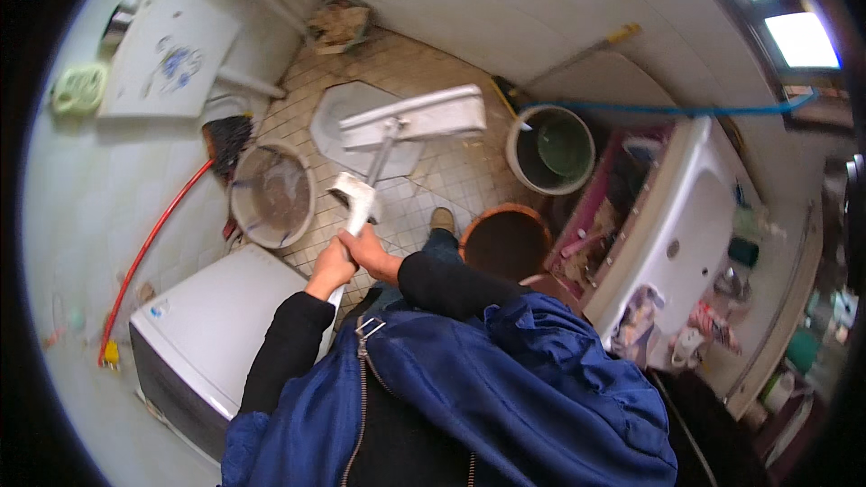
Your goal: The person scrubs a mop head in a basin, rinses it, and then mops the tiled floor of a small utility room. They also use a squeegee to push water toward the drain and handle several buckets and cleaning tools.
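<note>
My left hand [331, 266] and my right hand [369, 251] grip the white handle of a squeeze mop [362, 206] side by side, in front of my body. Its metal rod runs up to a long white mop head [419, 118], slightly blurred. In the picture the head overlaps a pale floor-level basin [330, 115], which looks like a squat toilet and is partly hidden. Whether the head touches the floor or hangs above it, I cannot tell. My shoe [442, 220] stands on the tiles [406, 216] below.
A tub of murky water [274, 196] and a red-handled broom [159, 220] are on the left, beyond a white appliance [223, 314]. To the right stand a bucket [512, 155], a brown tub [504, 243] and a washbasin [703, 210]. A blue hose [643, 108] crosses above the bucket.
</note>
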The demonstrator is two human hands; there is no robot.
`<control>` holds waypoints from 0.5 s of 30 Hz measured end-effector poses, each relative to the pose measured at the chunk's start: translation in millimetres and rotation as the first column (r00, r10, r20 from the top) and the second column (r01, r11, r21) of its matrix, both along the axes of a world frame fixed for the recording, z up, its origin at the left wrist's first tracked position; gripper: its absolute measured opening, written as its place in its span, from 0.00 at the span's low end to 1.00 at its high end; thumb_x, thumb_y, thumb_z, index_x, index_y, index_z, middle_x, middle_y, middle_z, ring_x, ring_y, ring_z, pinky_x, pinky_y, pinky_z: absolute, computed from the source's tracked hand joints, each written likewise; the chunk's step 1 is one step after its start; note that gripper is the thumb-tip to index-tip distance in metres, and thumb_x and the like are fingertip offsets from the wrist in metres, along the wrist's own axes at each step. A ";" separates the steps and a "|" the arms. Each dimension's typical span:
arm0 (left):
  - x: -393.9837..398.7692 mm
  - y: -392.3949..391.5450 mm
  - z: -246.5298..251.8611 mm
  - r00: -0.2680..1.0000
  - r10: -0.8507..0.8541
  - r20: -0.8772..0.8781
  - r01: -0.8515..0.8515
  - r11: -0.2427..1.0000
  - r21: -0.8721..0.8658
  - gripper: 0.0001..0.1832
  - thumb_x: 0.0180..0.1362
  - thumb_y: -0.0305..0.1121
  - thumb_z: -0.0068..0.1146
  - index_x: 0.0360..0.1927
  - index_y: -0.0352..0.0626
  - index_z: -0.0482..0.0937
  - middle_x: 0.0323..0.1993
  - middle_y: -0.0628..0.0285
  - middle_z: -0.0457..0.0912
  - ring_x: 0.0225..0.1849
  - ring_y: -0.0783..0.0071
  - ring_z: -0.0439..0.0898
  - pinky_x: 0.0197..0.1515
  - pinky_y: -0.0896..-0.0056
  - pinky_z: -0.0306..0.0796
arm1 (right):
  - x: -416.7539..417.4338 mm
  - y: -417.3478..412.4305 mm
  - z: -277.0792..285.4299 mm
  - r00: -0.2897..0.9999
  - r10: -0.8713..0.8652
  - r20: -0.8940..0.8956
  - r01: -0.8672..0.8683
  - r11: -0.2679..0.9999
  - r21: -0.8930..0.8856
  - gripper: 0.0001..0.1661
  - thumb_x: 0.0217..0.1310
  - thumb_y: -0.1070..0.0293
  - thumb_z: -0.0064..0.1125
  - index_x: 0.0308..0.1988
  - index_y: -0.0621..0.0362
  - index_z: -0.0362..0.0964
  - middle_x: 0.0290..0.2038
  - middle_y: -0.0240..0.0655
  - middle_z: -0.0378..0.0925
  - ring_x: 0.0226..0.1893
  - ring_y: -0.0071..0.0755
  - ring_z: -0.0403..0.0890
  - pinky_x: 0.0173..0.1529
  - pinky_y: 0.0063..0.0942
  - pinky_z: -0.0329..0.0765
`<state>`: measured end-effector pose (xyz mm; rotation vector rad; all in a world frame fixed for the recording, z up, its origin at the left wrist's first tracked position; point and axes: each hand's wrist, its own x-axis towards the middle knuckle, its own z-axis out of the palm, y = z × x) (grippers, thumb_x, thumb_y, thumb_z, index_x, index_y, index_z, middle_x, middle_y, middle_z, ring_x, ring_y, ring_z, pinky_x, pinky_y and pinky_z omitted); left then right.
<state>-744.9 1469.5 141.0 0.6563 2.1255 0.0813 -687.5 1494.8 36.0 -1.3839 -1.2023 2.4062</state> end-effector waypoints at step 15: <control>2.7 -40.7 -42.7 0.839 0.383 0.386 -0.442 0.894 0.074 0.13 0.44 0.23 0.53 0.32 0.36 0.64 0.15 0.64 0.68 0.11 0.78 0.67 0.12 0.78 0.63 | 342.6 149.8 -105.2 0.560 -0.149 0.815 -0.237 0.913 0.331 0.18 0.46 0.65 0.48 0.36 0.68 0.69 0.35 0.53 0.73 0.40 0.53 0.72 0.43 0.39 0.69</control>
